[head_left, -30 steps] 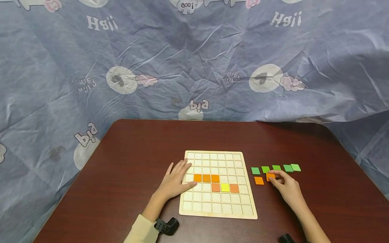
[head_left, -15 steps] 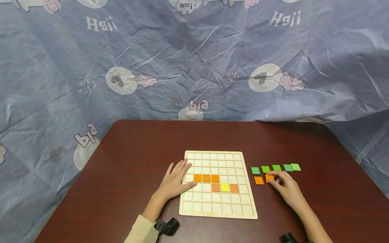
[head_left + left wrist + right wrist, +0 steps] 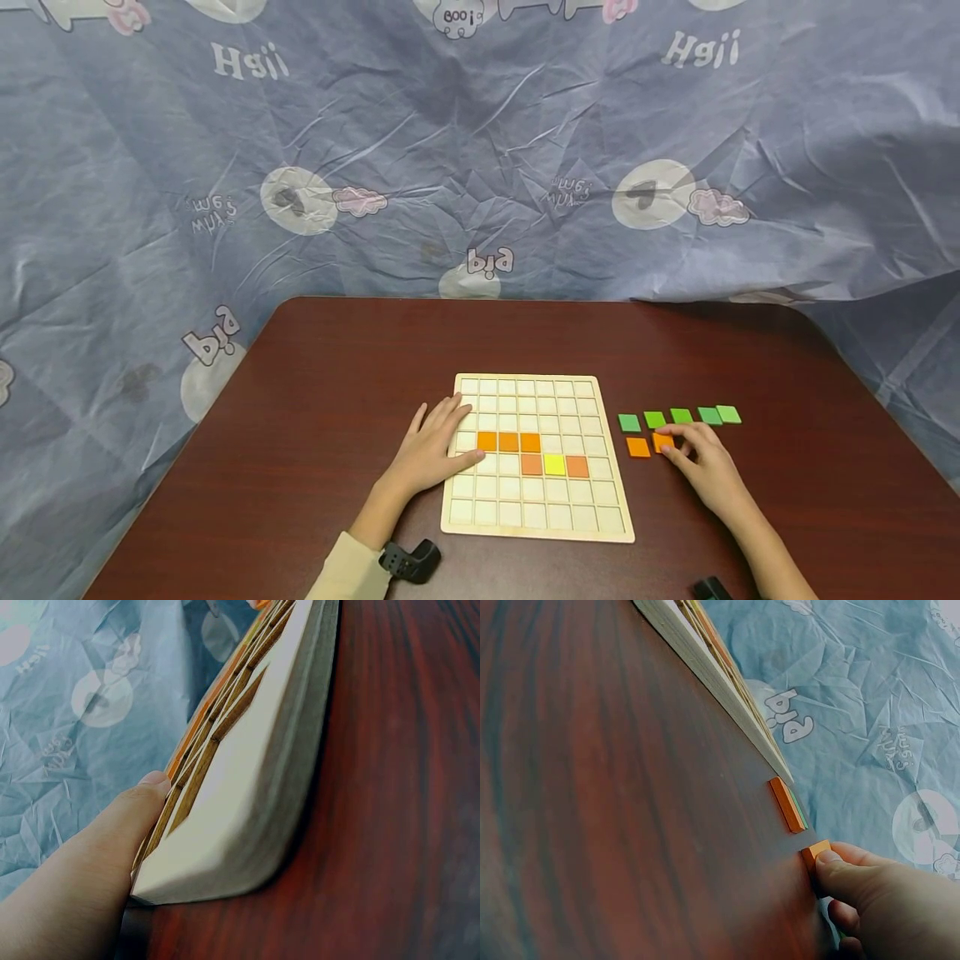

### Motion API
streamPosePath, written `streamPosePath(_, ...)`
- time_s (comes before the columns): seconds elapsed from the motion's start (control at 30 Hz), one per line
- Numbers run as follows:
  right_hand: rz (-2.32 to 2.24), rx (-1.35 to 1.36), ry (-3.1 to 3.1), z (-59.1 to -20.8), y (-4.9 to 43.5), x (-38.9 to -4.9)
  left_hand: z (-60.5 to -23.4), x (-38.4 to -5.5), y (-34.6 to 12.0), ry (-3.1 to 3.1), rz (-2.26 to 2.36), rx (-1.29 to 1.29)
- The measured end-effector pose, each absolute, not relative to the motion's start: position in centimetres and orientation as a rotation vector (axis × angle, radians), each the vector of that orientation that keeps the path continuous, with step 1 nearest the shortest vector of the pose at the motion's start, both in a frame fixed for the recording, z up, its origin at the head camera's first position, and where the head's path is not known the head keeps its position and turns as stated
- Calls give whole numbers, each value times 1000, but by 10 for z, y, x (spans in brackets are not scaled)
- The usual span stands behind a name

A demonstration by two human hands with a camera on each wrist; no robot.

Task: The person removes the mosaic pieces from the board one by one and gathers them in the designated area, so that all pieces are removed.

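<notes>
Evidently, cloth (image 3: 465, 125) behind the grid board (image 3: 510, 511) is showing "Hgii" and "BOO". The left hand (image 3: 429, 450) is resting on the board's left edge, fingers apart. Six coloured tiles (image 3: 508, 442) are lying in board cells. Right of the board, a loose orange tile (image 3: 638, 447) and five green tiles (image 3: 681, 416) are lying near the right hand (image 3: 705, 467), whose thumb and finger are pinching a second orange tile (image 3: 661, 441).

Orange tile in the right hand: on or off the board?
Off: the right hand pinches the orange tile to the right of the board.
</notes>
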State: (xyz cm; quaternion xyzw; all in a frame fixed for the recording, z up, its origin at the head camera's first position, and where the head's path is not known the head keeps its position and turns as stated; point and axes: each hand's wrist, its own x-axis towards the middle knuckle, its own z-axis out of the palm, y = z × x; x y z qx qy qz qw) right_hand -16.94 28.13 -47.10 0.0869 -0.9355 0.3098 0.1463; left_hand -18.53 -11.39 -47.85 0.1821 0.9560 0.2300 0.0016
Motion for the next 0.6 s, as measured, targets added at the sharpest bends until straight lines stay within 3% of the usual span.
streamPosePath(0.6,889,242,-2719,-471,280,-169,-477,-185,-114,3004,704,570)
